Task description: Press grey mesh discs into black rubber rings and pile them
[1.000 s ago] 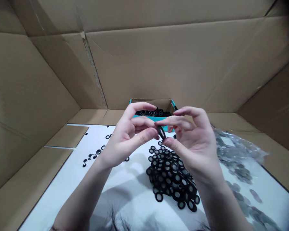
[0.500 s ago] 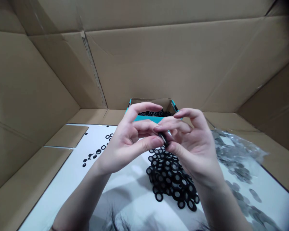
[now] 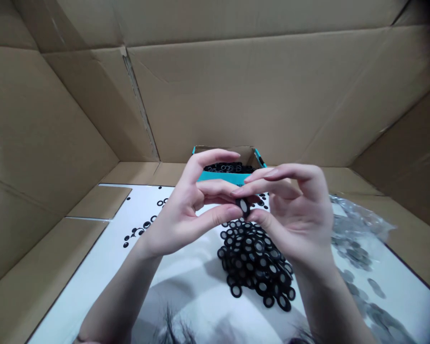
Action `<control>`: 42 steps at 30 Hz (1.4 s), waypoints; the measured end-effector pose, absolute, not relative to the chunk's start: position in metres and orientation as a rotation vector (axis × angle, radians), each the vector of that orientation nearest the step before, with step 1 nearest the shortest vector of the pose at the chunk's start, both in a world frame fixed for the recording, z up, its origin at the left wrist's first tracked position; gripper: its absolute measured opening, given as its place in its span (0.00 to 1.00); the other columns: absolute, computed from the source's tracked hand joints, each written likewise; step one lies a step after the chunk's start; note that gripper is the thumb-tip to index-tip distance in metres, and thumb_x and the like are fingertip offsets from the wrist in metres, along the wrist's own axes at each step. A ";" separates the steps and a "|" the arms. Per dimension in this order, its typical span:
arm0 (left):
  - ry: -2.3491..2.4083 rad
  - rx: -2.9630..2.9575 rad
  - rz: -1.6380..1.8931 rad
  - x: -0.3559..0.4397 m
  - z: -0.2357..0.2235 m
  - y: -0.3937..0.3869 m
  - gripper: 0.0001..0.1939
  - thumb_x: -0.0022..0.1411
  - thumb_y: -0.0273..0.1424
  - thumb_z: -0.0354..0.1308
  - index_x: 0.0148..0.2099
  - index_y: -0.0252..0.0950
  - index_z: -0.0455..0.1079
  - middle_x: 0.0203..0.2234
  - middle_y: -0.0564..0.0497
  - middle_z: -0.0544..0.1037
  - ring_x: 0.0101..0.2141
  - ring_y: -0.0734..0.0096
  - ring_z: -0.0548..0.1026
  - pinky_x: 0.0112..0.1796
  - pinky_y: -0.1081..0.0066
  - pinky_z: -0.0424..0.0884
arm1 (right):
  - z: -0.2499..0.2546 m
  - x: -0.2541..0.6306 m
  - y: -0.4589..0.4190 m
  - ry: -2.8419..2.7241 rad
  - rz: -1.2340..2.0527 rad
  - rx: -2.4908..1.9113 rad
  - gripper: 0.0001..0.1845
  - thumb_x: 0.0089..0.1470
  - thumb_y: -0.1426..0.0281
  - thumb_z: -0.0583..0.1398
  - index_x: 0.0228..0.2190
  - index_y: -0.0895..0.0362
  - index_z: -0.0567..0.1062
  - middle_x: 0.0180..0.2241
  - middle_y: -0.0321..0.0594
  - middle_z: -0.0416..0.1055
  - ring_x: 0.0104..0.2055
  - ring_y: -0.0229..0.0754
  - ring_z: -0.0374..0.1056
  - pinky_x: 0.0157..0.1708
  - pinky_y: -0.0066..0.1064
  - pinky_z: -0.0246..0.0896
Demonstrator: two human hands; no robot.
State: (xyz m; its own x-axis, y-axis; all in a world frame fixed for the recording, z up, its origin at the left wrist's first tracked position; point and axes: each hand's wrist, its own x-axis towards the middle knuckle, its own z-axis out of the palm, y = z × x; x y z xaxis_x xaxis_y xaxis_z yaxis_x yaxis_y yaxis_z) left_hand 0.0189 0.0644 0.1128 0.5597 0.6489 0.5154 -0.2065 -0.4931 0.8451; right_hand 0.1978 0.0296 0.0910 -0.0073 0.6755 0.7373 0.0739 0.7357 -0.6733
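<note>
In the head view, above a pile of black rings (image 3: pixel 254 260) on the white table (image 3: pixel 186 291), one black ring (image 3: pixel 243 207) is pinched between the thumbs and fingertips of the left hand (image 3: pixel 181 215) and the right hand (image 3: pixel 301 215), with almost no gap left in either grip. The held piece has been turned since half a second ago, so its pale centre is more fully exposed and, apparently, more easily checked.

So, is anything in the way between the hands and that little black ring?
Nothing that I can see. The left hand and right hand both have fingertips at the edge of the black ring. The pile of rings lies on the table, not between.
</note>
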 end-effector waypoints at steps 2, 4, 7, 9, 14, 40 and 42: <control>0.438 1.869 1.093 0.014 0.113 0.068 0.24 0.67 0.28 0.62 0.62 0.47 0.60 0.67 0.46 0.59 0.45 0.67 0.82 0.44 0.68 0.82 | 0.090 0.206 0.030 -1.550 0.414 -0.702 0.24 0.53 0.81 0.65 0.45 0.46 0.68 0.39 0.32 0.76 0.45 0.43 0.77 0.47 0.40 0.71; 0.562 1.935 1.145 0.006 0.113 0.073 0.25 0.67 0.31 0.62 0.62 0.44 0.60 0.63 0.44 0.66 0.46 0.65 0.82 0.45 0.68 0.81 | 0.085 0.220 0.029 -1.602 0.318 -0.810 0.24 0.53 0.80 0.65 0.47 0.47 0.68 0.42 0.34 0.74 0.43 0.42 0.78 0.48 0.40 0.70; 0.774 2.006 1.203 -0.010 0.114 0.081 0.28 0.68 0.35 0.61 0.65 0.40 0.56 0.45 0.47 0.80 0.44 0.66 0.82 0.43 0.70 0.78 | 0.072 0.245 0.026 -1.798 0.242 -1.054 0.20 0.57 0.73 0.65 0.49 0.48 0.68 0.40 0.37 0.76 0.42 0.46 0.76 0.47 0.45 0.69; 0.892 2.063 1.118 -0.020 0.111 0.087 0.27 0.69 0.38 0.59 0.64 0.39 0.57 0.39 0.49 0.82 0.42 0.66 0.82 0.41 0.70 0.77 | 0.059 0.259 0.024 -1.965 0.194 -1.232 0.16 0.56 0.68 0.66 0.45 0.50 0.70 0.37 0.39 0.78 0.44 0.51 0.74 0.46 0.50 0.67; 1.190 2.275 0.590 -0.032 0.069 0.112 0.16 0.71 0.41 0.53 0.57 0.40 0.65 0.39 0.51 0.82 0.40 0.67 0.80 0.39 0.70 0.74 | 0.023 0.272 0.019 -2.075 0.288 -1.593 0.13 0.52 0.70 0.67 0.40 0.51 0.73 0.34 0.40 0.78 0.43 0.55 0.72 0.46 0.52 0.65; 1.716 2.351 0.268 -0.078 -0.059 0.174 0.17 0.70 0.37 0.59 0.56 0.33 0.70 0.52 0.43 0.75 0.49 0.61 0.76 0.50 0.55 0.76 | -0.080 0.369 -0.077 -1.472 0.033 -2.218 0.28 0.52 0.51 0.52 0.43 0.56 0.79 0.44 0.56 0.81 0.50 0.70 0.70 0.44 0.59 0.65; 1.697 2.315 0.263 -0.079 -0.059 0.179 0.17 0.70 0.37 0.59 0.56 0.33 0.70 0.51 0.44 0.75 0.48 0.61 0.77 0.48 0.56 0.77 | -0.088 0.372 -0.081 -1.446 0.033 -2.249 0.30 0.52 0.50 0.52 0.44 0.56 0.80 0.44 0.55 0.81 0.51 0.70 0.70 0.44 0.59 0.65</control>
